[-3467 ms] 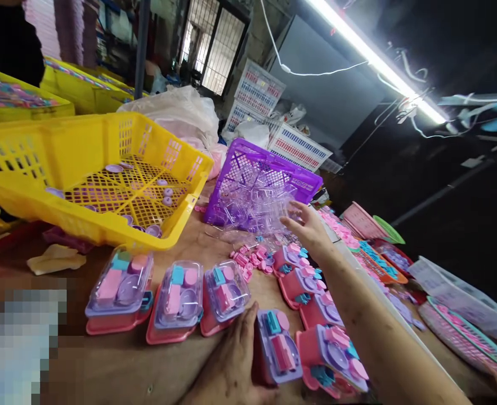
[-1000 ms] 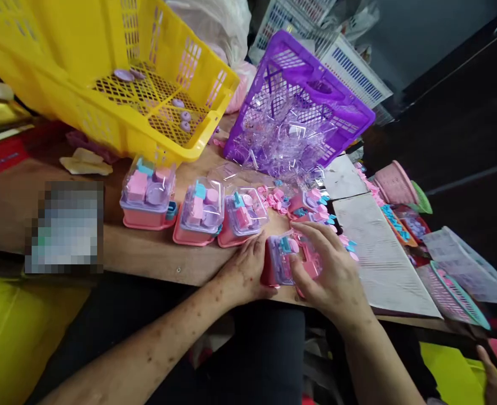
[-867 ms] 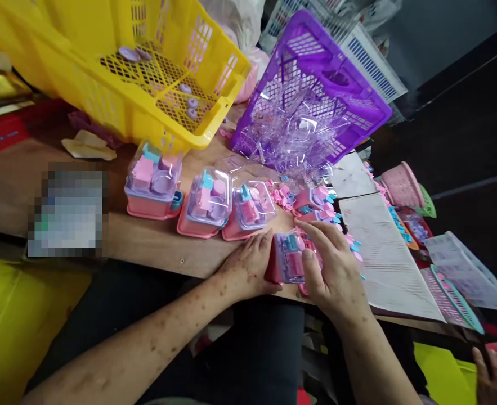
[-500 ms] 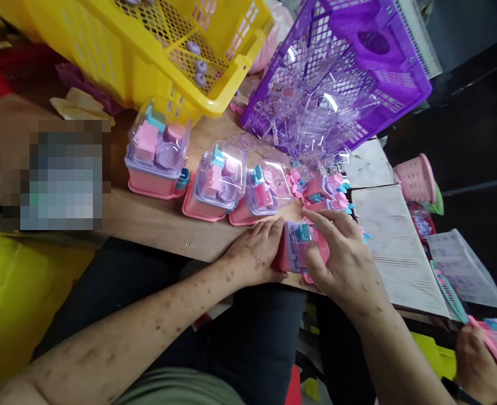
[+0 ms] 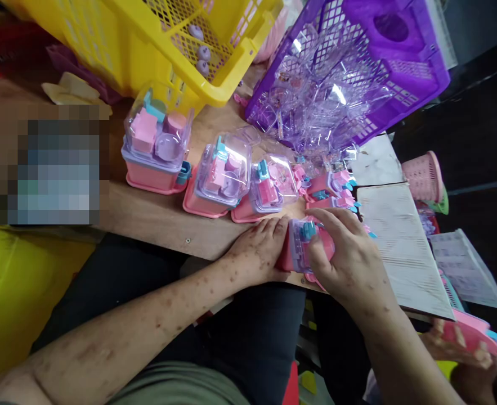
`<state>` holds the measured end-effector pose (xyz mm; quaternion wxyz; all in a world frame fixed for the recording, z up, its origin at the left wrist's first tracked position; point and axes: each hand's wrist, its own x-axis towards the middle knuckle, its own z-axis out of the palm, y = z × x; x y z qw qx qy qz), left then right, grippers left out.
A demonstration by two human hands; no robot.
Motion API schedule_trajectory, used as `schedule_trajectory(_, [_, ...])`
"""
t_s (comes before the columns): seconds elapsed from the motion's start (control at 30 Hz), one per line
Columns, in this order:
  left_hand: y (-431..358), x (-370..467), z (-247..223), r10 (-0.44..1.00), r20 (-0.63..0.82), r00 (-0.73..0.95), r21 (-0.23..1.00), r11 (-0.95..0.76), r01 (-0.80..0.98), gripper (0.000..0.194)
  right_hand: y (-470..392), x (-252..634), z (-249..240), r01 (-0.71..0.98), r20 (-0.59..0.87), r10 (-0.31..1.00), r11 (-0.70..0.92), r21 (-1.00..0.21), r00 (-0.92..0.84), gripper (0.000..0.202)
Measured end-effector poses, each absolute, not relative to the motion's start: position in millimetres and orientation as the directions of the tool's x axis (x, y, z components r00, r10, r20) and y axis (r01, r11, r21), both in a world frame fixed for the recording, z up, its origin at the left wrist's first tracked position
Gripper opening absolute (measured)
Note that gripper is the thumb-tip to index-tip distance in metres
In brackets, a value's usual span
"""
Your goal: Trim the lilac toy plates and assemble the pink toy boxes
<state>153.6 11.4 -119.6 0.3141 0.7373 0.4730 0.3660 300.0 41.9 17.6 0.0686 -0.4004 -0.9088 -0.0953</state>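
Observation:
A small pink and lilac plastic toy box (image 5: 298,247) with a teal piece on its top stands at the table's front edge, between my hands. My left hand (image 5: 262,247) is closed against its left side, fingers together and partly hidden behind it. Curved over the top and right side is my right hand (image 5: 349,253), thumb and fingers gripping the box and covering much of it. To the left are three similar toy boxes under clear domed covers: one far left (image 5: 153,169), one in the middle (image 5: 208,199) and one close by (image 5: 259,208).
Behind stand a yellow crate (image 5: 164,62) with small lilac pieces and a tilted purple crate (image 5: 425,62) full of clear covers. Pink toy parts (image 5: 336,197) lie before a white board (image 5: 400,247). At right, a co-worker's hands (image 5: 455,349) hold a pink toy part (image 5: 470,332).
My hands stay on the same toy box, with little change of grip. The view has shifted slightly. The co-worker's hands and pink part have moved left, and both hands now show.

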Motion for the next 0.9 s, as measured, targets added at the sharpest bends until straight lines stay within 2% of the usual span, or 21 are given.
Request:
schedule_trajectory(0.23, [12.0, 153.3, -120.7, 0.922, 0.266, 0.280, 0.813, -0.371, 0.448, 0.108, 36.2, 296.8, 13.4, 0.750, 0.222, 0.716, 0.636, 0.181, -0.662, 0.040])
schedule_trajectory(0.47, [11.5, 152.5, -116.6, 0.930, 0.205, 0.304, 0.833, -0.329, 0.444, 0.110, 33.2, 292.3, 15.8, 0.716, 0.109, 0.725, 0.625, 0.309, -0.680, 0.047])
schedule_trajectory(0.6, [11.8, 153.4, -117.9, 0.930, 0.205, 0.304, 0.829, -0.331, 0.452, 0.114, 33.6, 289.9, 17.7, 0.704, 0.049, 0.721, 0.655, 0.275, -0.691, 0.047])
schedule_trajectory(0.77, [11.5, 155.0, -120.4, 0.930, 0.228, 0.290, 0.810, -0.346, 0.474, 0.114, 32.7, 290.5, 18.2, 0.715, 0.051, 0.727, 0.656, 0.243, -0.685, 0.048])
schedule_trajectory(0.9, [11.9, 155.1, -120.5, 0.931, 0.268, 0.249, 0.822, -0.356, 0.444, 0.121, 33.6, 291.9, 20.1, 0.723, 0.026, 0.735, 0.659, 0.204, -0.677, 0.046])
